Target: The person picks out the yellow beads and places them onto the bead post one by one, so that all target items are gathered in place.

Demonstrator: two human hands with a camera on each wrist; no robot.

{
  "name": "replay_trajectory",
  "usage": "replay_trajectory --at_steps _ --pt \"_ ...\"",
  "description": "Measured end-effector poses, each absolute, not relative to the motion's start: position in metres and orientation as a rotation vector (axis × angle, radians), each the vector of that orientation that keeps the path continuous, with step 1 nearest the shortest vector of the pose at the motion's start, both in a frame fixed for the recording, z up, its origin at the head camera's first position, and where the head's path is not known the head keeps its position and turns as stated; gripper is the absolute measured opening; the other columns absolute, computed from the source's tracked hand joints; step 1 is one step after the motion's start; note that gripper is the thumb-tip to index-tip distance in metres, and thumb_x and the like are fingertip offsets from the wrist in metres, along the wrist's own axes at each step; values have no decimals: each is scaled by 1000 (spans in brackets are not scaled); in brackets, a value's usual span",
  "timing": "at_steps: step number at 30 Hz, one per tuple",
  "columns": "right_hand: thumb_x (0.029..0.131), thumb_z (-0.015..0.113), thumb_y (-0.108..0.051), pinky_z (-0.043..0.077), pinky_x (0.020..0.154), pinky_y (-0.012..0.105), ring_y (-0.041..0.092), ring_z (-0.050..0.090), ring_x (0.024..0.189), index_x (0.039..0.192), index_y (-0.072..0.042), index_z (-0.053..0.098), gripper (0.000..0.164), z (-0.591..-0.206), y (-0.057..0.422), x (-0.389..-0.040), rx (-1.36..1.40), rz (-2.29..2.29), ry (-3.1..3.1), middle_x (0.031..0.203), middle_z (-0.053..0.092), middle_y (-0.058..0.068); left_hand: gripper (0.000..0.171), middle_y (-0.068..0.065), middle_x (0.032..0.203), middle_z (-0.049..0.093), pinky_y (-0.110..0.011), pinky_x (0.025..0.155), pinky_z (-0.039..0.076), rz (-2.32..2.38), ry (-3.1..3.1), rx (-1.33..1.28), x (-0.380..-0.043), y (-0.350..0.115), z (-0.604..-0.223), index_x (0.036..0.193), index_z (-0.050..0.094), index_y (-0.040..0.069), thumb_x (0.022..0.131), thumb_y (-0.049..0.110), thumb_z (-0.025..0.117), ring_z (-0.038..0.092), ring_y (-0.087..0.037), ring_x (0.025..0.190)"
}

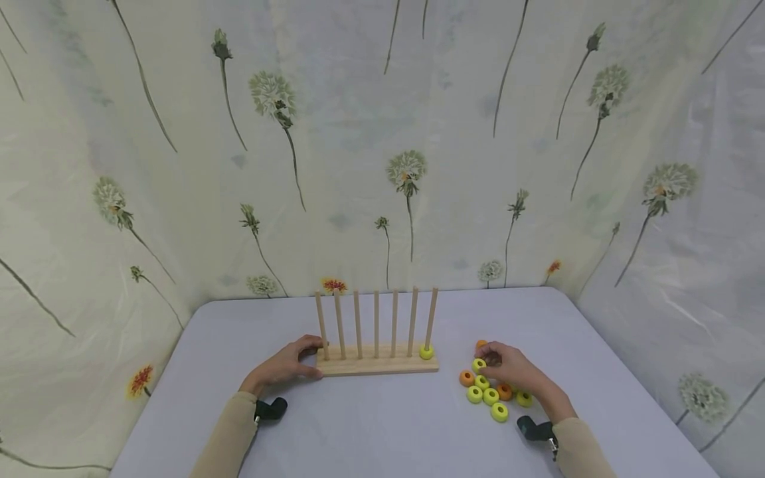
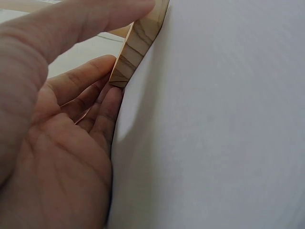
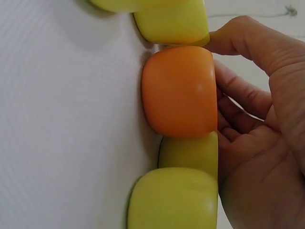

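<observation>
A wooden peg stand (image 1: 378, 366) with a row of upright pegs rests on the table, a yellow bead (image 1: 426, 352) round the foot of its rightmost peg. My left hand (image 1: 293, 362) grips the stand's left end, thumb at the front and fingers behind; the left wrist view shows the end grain of its base (image 2: 136, 52) between them. On the right, my right hand (image 1: 508, 366) pinches a yellow bead (image 1: 479, 365) at the far side of a loose group. In the right wrist view, an orange bead (image 3: 181, 90) partly hides the fingers.
Loose yellow beads (image 1: 491, 396) and orange beads (image 1: 467, 378) lie close together around and in front of the right hand. Another orange bead (image 1: 481, 344) sits just beyond its fingertips. A flower-patterned curtain (image 1: 358, 133) hangs behind the white table (image 1: 358, 431).
</observation>
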State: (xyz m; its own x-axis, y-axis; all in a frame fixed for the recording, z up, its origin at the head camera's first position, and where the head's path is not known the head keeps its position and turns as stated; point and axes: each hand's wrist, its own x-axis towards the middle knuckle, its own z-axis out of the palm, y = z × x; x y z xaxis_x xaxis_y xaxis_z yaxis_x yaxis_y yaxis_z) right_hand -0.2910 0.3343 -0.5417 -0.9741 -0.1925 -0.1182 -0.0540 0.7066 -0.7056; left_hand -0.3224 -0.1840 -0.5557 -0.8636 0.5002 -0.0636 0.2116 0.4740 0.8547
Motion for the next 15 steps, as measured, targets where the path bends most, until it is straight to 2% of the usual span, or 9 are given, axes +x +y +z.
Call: replay_trajectory --at_steps 8,15 --pt "83 74 -21 51 81 31 15 57 94 113 -10 60 35 -542 333 -290 -192 -1138 2714 108 63 1 69 -8 143 43 -47 111 34 1352 2403 616 -323 -184 -557 135 49 12 77 27 81 43 -29 132" --pt "82 76 -27 51 81 30 15 57 93 112 -10 60 37 -540 329 -289 -158 -1122 2749 107 63 2 70 -8 142 44 -48 110 34 1356 2411 614 -323 -184 -556 135 49 12 75 27 82 44 -29 131"
